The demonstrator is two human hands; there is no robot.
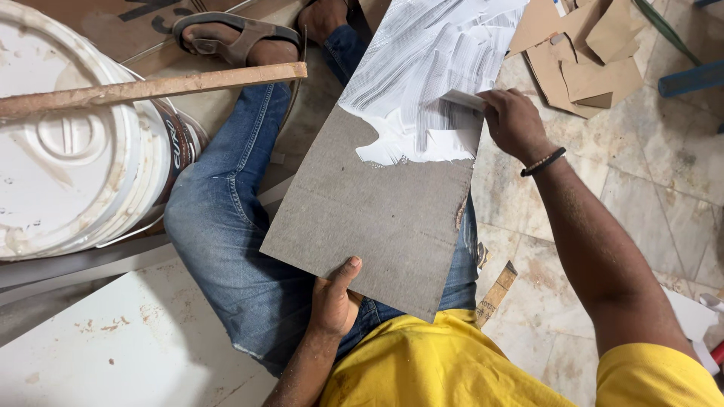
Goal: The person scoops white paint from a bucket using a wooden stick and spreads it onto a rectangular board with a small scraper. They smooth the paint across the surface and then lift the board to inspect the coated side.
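Resting across the person's lap, a grey board (377,203) tilts away from the body, its far half coated in streaky white paste (422,68). Left hand (335,298) grips the near edge of the board, thumb on top, fingers curled underneath and out of sight. Right hand (513,120) sits at the board's right edge, fingers closed on a small flat spreader (461,99), probably a plastic or card scraper; its blade lies on the wet white layer. A beaded bracelet (543,162) circles the right wrist.

Person seated on tiled floor (648,173), blue jeans, yellow shirt, sandal (234,38) on the outstretched foot. To the left, a large white bucket (75,151) lies with a rough wooden stick (151,89) across its lid. Cardboard scraps (581,60) lie on the floor beyond the right hand. A white panel (113,339) lies at lower left, speckled with brown marks.
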